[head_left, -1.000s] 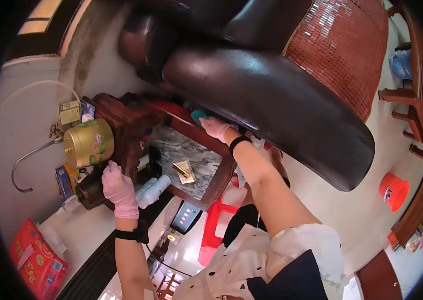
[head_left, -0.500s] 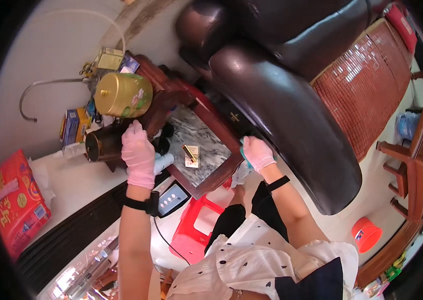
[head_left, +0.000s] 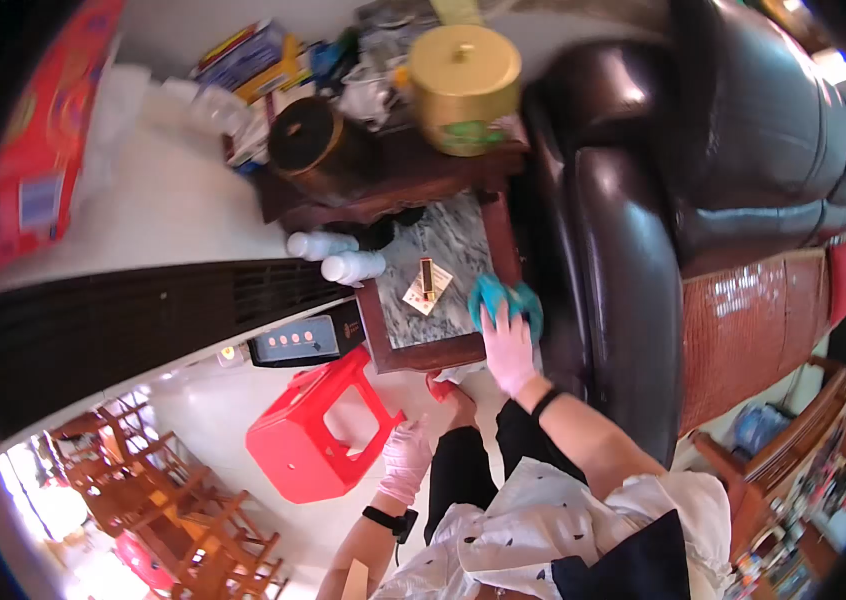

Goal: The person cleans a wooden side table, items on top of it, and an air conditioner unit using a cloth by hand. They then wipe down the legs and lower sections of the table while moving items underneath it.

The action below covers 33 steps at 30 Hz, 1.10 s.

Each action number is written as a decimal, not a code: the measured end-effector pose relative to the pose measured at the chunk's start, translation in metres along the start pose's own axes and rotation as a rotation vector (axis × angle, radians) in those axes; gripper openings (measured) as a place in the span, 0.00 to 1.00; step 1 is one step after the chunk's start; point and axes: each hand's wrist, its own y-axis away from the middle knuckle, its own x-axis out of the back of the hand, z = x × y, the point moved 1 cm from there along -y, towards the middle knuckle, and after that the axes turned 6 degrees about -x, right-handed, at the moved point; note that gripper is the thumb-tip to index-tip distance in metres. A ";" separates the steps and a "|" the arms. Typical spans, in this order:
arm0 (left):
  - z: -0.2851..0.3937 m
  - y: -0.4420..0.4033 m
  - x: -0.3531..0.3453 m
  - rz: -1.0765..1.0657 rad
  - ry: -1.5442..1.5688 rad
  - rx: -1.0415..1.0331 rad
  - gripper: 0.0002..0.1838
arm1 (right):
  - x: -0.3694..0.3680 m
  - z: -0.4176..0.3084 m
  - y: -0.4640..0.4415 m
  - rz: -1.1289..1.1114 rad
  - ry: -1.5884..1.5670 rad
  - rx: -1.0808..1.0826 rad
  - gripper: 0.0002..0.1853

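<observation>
Right hand point(head_left: 509, 352), pink-gloved: grip closed loosely over a teal cloth point(head_left: 503, 304), fingers spread on top. Cloth lies at the right edge of the marble-topped bench point(head_left: 455, 240), beside the dark sofa point(head_left: 627, 280); the flat-pressed hold probably keeps it against the frame. Left hand point(head_left: 407, 458): beside the red stool point(head_left: 305, 440), fingers partly hidden; cannot tell how far open, nor whether it touches the stool. Lipstick-like tube point(head_left: 428, 280) rests on a small card point(head_left: 427, 290), inward of the cloth, presumably out of its path.
</observation>
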 end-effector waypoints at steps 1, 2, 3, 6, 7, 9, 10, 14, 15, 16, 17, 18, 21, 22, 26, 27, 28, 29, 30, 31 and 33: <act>-0.004 -0.001 -0.011 0.022 0.028 0.017 0.17 | 0.000 -0.010 0.016 0.011 0.079 -0.030 0.30; -0.007 -0.001 -0.022 0.039 0.088 0.086 0.17 | 0.002 -0.022 0.019 -0.082 0.074 -0.074 0.29; -0.010 -0.003 -0.034 0.053 0.147 0.153 0.17 | 0.001 -0.035 0.017 -0.140 0.030 -0.098 0.27; -0.021 -0.034 -0.081 0.305 0.425 0.272 0.25 | 0.005 -0.084 0.006 -0.236 0.006 0.211 0.28; -0.024 -0.044 -0.095 0.436 0.622 0.391 0.30 | -0.006 -0.097 0.011 -0.168 0.039 0.305 0.28; -0.010 -0.060 -0.058 0.590 0.569 0.313 0.35 | 0.008 -0.103 0.011 -0.142 0.079 0.290 0.30; -0.003 -0.068 -0.035 0.734 0.493 0.226 0.40 | 0.032 -0.101 0.002 -0.385 -0.025 0.256 0.27; -0.013 -0.087 -0.009 0.726 0.315 0.073 0.39 | 0.072 -0.100 -0.068 -0.191 -0.413 0.046 0.19; -0.010 -0.092 -0.003 0.702 0.207 0.047 0.38 | 0.079 -0.105 -0.081 0.021 -0.210 0.135 0.26; -0.005 -0.096 0.003 0.720 0.219 -0.007 0.34 | 0.081 -0.114 -0.096 -0.083 -0.088 0.044 0.41; -0.003 -0.101 0.000 0.680 0.230 -0.039 0.35 | 0.072 -0.119 -0.101 -0.082 -0.071 0.059 0.41; 0.002 -0.105 -0.004 0.623 0.230 -0.070 0.36 | 0.059 -0.123 -0.105 -0.072 0.018 0.043 0.46; 0.019 -0.112 -0.009 0.460 0.209 -0.094 0.40 | 0.030 -0.109 -0.112 -0.071 0.091 0.033 0.51; 0.024 -0.112 -0.011 0.350 0.185 -0.087 0.42 | 0.018 -0.099 -0.115 -0.072 -0.016 0.051 0.49; 0.021 -0.117 -0.027 0.359 0.179 -0.023 0.40 | 0.022 -0.066 -0.125 0.020 -0.083 0.071 0.41; 0.022 -0.118 -0.027 0.366 0.175 -0.014 0.40 | 0.028 -0.056 -0.133 0.022 -0.013 -0.021 0.41; 0.023 -0.118 -0.027 0.364 0.192 0.002 0.39 | 0.032 -0.043 -0.143 0.084 -0.021 -0.066 0.40; 0.024 -0.119 -0.028 0.360 0.206 0.019 0.39 | 0.034 -0.029 -0.153 0.143 -0.031 -0.112 0.40; 0.025 -0.118 -0.028 0.367 0.180 0.019 0.38 | 0.038 -0.019 -0.163 0.154 -0.003 -0.128 0.40; 0.024 -0.118 -0.027 0.372 0.169 0.033 0.38 | 0.040 -0.011 -0.172 0.165 0.022 -0.143 0.40; 0.024 -0.118 -0.028 0.370 0.164 0.014 0.38 | 0.033 0.000 -0.183 0.054 0.013 -0.129 0.43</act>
